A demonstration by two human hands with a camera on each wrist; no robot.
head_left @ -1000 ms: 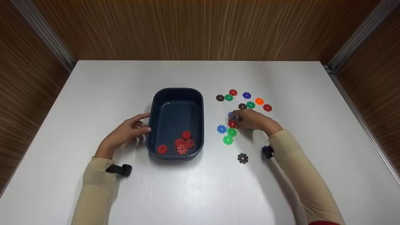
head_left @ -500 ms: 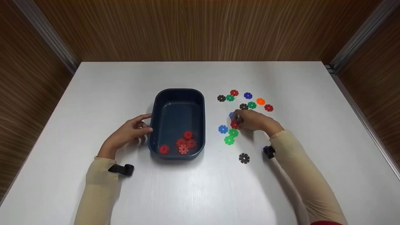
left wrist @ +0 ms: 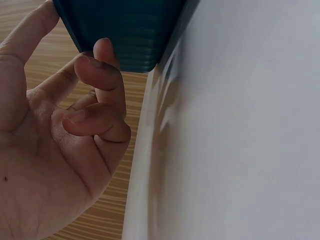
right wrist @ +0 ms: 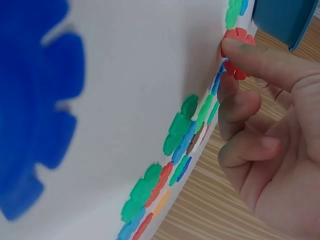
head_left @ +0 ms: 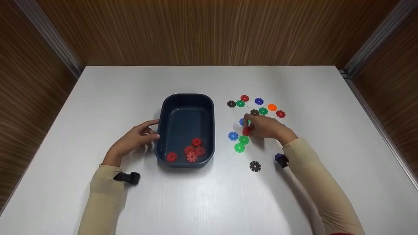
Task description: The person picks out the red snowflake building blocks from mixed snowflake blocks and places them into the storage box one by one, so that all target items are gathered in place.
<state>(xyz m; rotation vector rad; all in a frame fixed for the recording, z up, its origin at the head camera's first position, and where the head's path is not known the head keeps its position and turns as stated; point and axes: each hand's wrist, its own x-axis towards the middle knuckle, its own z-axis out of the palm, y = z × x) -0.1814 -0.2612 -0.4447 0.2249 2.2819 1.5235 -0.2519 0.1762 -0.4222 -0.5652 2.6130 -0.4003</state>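
Note:
A dark blue rectangular tub [head_left: 187, 122] stands left of centre, with several red notched plastic discs [head_left: 191, 157] inside near its front end. My left hand [head_left: 135, 138] touches the tub's left side with thumb and index finger spread apart; its other fingers curl loosely, as the left wrist view shows. To the right of the tub, my right hand [head_left: 266, 126] pinches a red notched disc [right wrist: 242, 35] between thumb and fingers. That disc is tilted on edge in the right wrist view. Close to it lie two light green discs [head_left: 239, 148] and a light blue disc [head_left: 233, 136].
Other notched discs lie behind the right hand: an orange disc [head_left: 272, 107], a dark blue disc [head_left: 259, 101], a red disc [head_left: 280, 114] and others. A black disc [head_left: 255, 166] lies nearer the front. Wooden panels [head_left: 209, 32] border the white table [head_left: 183, 202].
The right hand's fingers have closed on the red disc, which has gone from lying flat to tilted. The left hand stays at the tub. The head view has shifted slightly.

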